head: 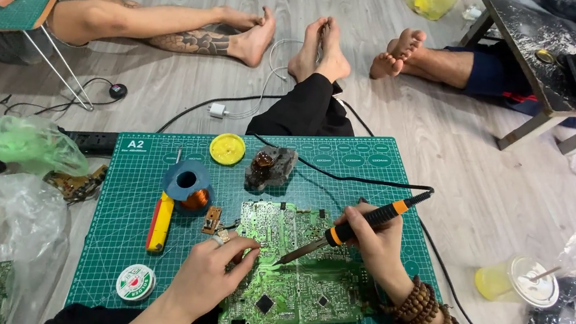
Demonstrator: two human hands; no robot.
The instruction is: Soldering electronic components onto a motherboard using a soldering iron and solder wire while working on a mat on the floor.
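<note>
Head view: round yellow lid [227, 149] beyond the green circuit board [300, 270]

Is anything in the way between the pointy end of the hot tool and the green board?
Nothing visible. The right hand holds the soldering iron, whose tip meets the green circuit board directly. The left hand rests on the board's left edge, beside the tip, not under it.

bare mat [375, 165] right of resin block [270, 169], copper spool [189, 185] crowding left
</note>
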